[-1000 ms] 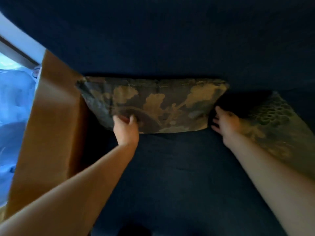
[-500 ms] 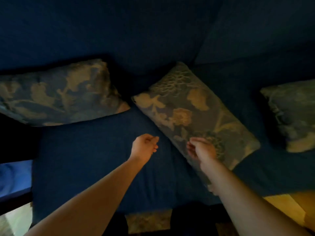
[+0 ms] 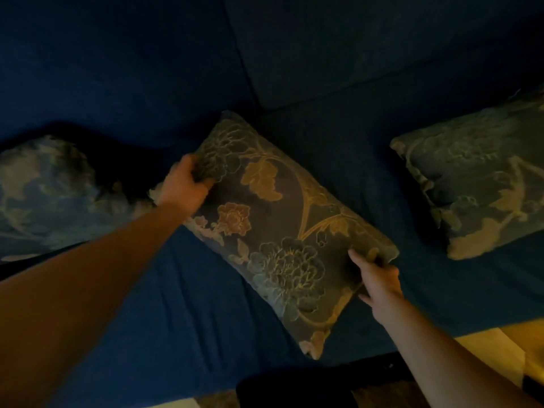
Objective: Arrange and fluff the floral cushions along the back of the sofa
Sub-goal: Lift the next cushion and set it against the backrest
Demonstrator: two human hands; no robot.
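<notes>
A dark floral cushion [image 3: 273, 225] lies slanted across the middle of the navy sofa seat [image 3: 164, 307], one end near the backrest, the other near the seat's front edge. My left hand [image 3: 184, 188] grips its upper left end. My right hand [image 3: 378, 279] grips its lower right edge, thumb on top. A second floral cushion [image 3: 50, 195] leans against the backrest at the left. A third floral cushion [image 3: 482, 175] rests at the right on the seat.
The navy backrest [image 3: 353, 48] fills the top of the view, with a seam between two back cushions. A pale, yellow-lit floor [image 3: 497, 354] shows at the bottom right beyond the seat's front edge. Bare seat lies between the cushions.
The view swung right from the left cushion to the middle one. Both hands, loose above the seat half a second ago, have now closed on the middle cushion's two ends.
</notes>
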